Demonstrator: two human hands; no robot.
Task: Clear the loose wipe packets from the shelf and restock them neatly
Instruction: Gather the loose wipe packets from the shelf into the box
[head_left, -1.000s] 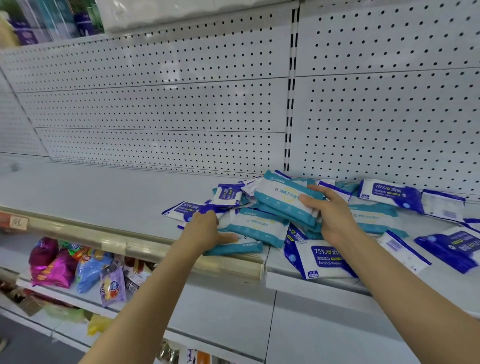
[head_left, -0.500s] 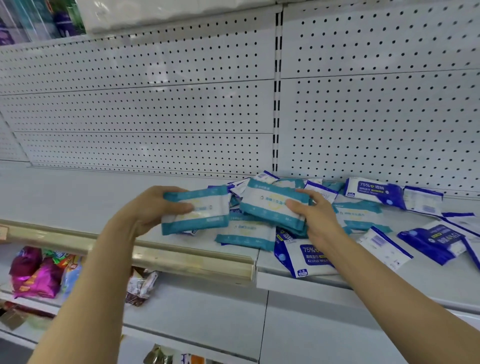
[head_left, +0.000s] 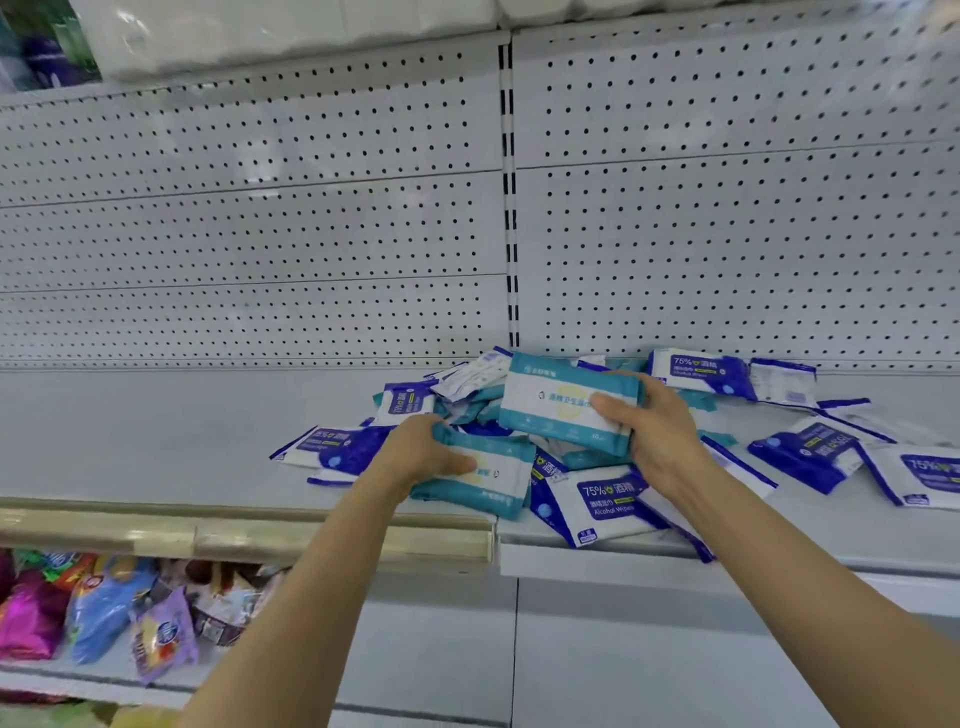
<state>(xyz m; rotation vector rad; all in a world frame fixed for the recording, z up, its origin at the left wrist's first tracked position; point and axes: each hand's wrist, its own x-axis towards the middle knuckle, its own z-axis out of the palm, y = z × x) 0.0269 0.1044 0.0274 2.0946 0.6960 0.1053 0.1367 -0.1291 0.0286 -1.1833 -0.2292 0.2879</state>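
Loose wipe packets lie in a heap on the white shelf (head_left: 156, 441). My right hand (head_left: 654, 436) grips a stack of teal-and-white packets (head_left: 561, 402), lifted slightly above the pile. My left hand (head_left: 421, 454) grips another teal packet (head_left: 491, 473) lying low on the heap, thumb on top of it. Blue-and-white alcohol wipe packets (head_left: 602, 501) spread around both hands, one at the shelf's front edge. More blue packets (head_left: 802, 452) lie to the right, and one (head_left: 337, 447) to the left.
A perforated white back panel (head_left: 260, 234) rises behind the shelf. A beige price rail (head_left: 234, 530) runs along the front edge on the left. Colourful snack bags (head_left: 104, 618) fill the lower shelf. White goods (head_left: 285, 31) sit on the shelf above.
My left hand, which held a teal packet up at left, has moved right and down onto the heap near my right hand. The right hand keeps its stack, raised a little.
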